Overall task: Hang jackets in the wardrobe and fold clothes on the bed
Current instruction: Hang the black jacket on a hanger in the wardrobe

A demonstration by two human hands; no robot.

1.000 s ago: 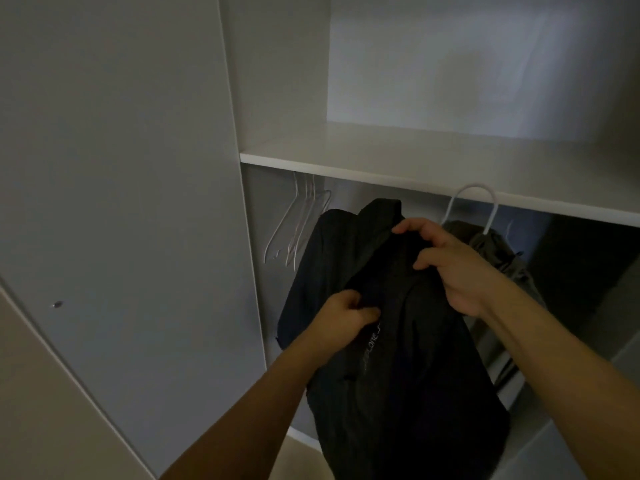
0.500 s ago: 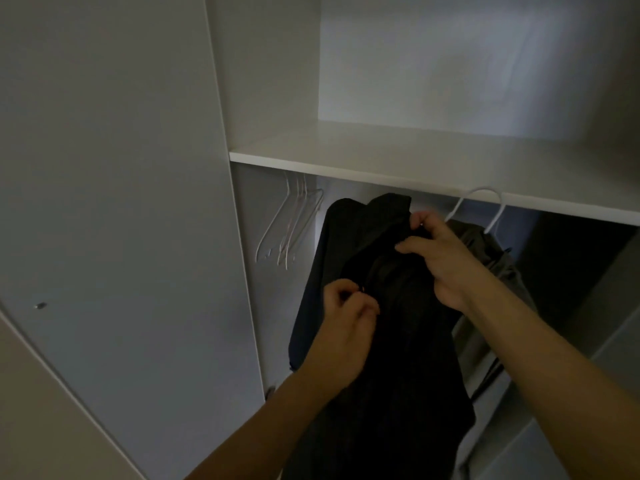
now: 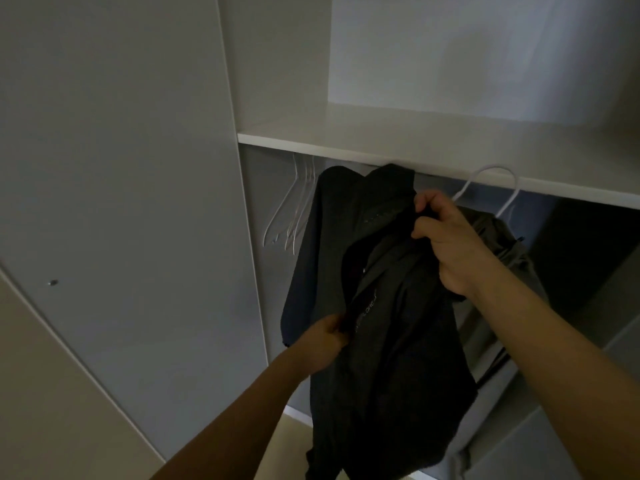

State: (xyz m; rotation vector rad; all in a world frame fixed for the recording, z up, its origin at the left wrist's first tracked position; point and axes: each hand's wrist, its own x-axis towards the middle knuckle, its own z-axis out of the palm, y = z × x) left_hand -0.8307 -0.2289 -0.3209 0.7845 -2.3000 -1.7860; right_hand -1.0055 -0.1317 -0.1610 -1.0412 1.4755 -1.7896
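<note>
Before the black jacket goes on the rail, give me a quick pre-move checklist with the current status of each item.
1. Right hand grip on black jacket at the collar: ok.
2. Left hand grip on its front edge: ok.
3. Hanger inside the jacket: cannot tell.
4. Free space on the rail between the empty hangers and the grey jacket: cannot tell, rail hidden under the shelf.
5. Wardrobe door open: ok.
</note>
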